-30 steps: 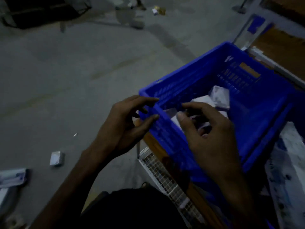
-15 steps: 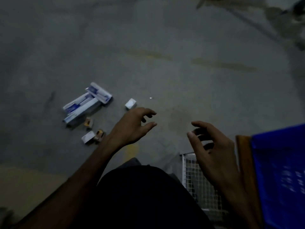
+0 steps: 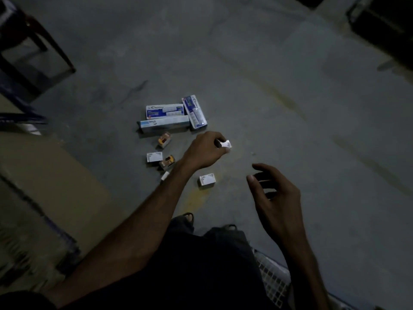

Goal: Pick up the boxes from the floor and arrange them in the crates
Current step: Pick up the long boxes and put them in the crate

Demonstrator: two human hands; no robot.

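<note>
Right hand (image 3: pixel 271 193) hangs empty, fingers loosely curled. Left hand (image 3: pixel 206 151) now pinches a small white cardboard box (image 3: pixel 225 144); half a second ago it was only reaching, so another pickup cycle is under way. Crate is out of view now. Just this side of that box: a matching white carton (image 3: pixel 207 180). Beyond it: three long blue-and-white cartons (image 3: pixel 172 118), flat on the grey concrete floor (image 3: pixel 290 108).

Boxes (image 3: pixel 172 121) on floor (image 3: pixel 290 130) — scattered
</note>
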